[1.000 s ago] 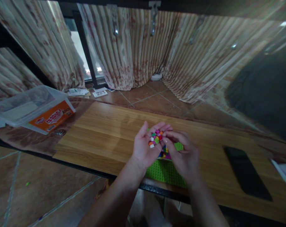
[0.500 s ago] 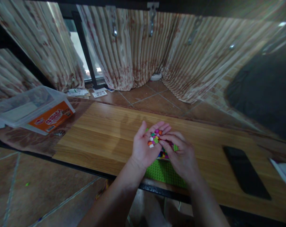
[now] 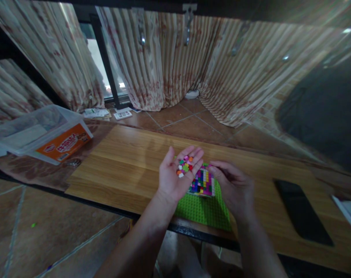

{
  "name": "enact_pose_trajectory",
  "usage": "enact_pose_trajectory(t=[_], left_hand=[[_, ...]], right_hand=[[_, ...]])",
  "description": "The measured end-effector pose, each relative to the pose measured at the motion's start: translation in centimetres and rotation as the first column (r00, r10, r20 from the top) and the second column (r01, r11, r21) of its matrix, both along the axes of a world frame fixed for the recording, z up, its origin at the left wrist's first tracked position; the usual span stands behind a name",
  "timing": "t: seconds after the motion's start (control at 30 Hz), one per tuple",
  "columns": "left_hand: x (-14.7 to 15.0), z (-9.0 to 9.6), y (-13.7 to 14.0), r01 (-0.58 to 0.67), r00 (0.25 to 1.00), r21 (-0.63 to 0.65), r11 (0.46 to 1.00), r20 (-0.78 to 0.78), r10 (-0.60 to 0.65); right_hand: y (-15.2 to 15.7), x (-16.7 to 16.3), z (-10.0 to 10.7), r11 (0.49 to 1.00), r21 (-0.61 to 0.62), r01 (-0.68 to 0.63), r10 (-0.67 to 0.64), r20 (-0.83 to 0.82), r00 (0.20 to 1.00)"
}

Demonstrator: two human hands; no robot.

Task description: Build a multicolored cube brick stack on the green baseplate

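Note:
My left hand [image 3: 177, 175] is palm up with its fingers stretched out, and a little heap of small coloured toy building bricks [image 3: 185, 168] lies in it. Pink, orange, white, green and red pieces show. My right hand [image 3: 232, 183] is pinched at thumb and forefinger around a tiny pinkish brick, mostly hidden by the fingertips. Between the hands sits a block of multicoloured bricks [image 3: 203, 185], magenta, blue, yellow and white on top. It stands on a green studded baseplate [image 3: 203, 212]; my left hand hides part of the block.
The wooden board [image 3: 120, 162] lies on the table, with a black phone [image 3: 301, 212] at its right. White paper [image 3: 348, 212] is beyond the phone. A clear plastic bin [image 3: 85, 133] with an orange label stands at the left, near a small metal object [image 3: 74, 162].
My right hand has moved right, away from my left palm, uncovering the brick block. My left hand has shifted slightly left with the loose bricks still in it.

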State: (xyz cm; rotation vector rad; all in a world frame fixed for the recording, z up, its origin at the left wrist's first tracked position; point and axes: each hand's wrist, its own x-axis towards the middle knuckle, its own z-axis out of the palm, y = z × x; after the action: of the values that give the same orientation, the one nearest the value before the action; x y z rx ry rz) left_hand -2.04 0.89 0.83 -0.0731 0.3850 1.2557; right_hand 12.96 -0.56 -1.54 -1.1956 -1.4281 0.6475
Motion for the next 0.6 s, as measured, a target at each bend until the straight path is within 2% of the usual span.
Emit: enact_pose_trajectory(t=[0.23,0.33,0.6], left_hand=[[-0.2,-0.1,0.1,-0.026,1.000,-0.021,0.999,-0.012,0.026],[-0.2,-0.2,0.1,-0.026,1.000,-0.025,0.999,-0.015,0.026],[-0.2,-0.1,0.1,-0.031,0.999,-0.015,0.999,-0.022,0.031]], right_hand=[[0.5,1.9,-0.1,0.999,-0.014,0.052,-0.051,0.040,0.998],[0.6,2.5,-0.1,0.998,0.016,0.060,-0.062,0.154,0.986],[0.6,2.7,-0.2,0.997,0.057,-0.044,0.014,0.452,0.892]])
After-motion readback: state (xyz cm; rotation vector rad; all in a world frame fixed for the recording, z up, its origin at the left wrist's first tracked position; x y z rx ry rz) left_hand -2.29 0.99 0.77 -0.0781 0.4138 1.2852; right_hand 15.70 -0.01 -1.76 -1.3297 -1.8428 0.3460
